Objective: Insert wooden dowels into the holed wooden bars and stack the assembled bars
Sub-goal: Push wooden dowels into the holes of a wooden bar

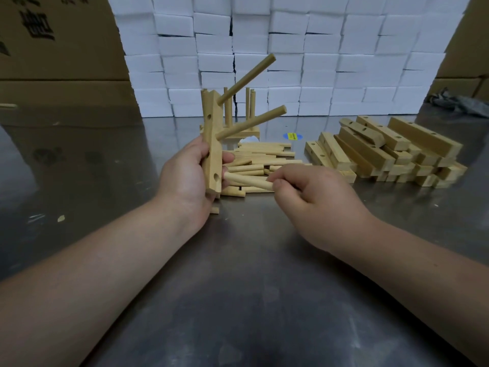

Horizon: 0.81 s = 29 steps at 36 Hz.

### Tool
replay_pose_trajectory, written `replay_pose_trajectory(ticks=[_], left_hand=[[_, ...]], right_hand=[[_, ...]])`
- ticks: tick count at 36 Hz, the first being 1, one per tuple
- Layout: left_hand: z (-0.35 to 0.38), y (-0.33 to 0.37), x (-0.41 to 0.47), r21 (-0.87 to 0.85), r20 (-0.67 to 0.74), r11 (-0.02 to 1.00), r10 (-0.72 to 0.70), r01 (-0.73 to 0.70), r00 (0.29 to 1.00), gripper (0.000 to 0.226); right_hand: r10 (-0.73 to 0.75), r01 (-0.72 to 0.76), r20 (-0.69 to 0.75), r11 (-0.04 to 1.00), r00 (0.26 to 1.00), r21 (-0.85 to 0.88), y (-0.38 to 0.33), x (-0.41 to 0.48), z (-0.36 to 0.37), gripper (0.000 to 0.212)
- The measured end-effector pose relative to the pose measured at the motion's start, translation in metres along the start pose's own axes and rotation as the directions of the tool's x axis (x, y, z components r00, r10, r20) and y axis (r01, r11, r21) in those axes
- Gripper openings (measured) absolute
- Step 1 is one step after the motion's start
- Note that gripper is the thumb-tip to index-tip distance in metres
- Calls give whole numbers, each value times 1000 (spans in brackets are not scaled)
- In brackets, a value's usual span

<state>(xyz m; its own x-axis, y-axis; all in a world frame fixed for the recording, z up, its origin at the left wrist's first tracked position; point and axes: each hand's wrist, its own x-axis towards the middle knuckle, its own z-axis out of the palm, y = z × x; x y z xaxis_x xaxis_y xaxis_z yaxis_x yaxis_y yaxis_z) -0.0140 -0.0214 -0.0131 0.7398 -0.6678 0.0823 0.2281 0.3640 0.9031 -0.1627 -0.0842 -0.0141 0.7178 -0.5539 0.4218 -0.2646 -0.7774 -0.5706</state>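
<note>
left hand [185, 176] fingers curled round upright bar [211, 139], axis 12–6 | right hand [312, 197] fingers pinch dowel [248, 180], axis 3–9 | tip just beside lowest hole [216, 177], at 9 o'clock from right hand | likely push toward 9

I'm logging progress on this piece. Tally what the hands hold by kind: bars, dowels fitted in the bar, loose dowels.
bar, in the left hand: 1
fitted dowels, upper and lower: 2
loose dowel, in the right hand: 1
Total: 4
</note>
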Motion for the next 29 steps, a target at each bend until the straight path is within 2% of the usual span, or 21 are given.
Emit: replay_pose_trajectory(ticks=[3, 6, 10, 15, 29], left_hand=[[1, -1, -2, 10, 26, 1000, 7, -8, 1000, 31], [2, -1, -4, -37, 81, 999, 14, -11, 997, 30], [3, -1, -5, -40, 111, 999, 13, -9, 994, 30], [2, -2, -5, -18, 127, 1000, -6, 9, 992, 31], [0, -3, -3, -18, 150, 1000, 2, 1, 989, 30]], right_hand=[[-28, 29, -31, 999, 999, 36, -2, -2, -1, 36], [-49, 49, -3, 999, 999, 3, -5, -4, 1, 37], [-65, 65, -9, 998, 998, 9, -4, -3, 2, 21], [-52, 53, -9, 999, 999, 9, -2, -2, 1, 21], [3, 0, 121, 1000, 993, -29, 0, -1, 2, 25]])
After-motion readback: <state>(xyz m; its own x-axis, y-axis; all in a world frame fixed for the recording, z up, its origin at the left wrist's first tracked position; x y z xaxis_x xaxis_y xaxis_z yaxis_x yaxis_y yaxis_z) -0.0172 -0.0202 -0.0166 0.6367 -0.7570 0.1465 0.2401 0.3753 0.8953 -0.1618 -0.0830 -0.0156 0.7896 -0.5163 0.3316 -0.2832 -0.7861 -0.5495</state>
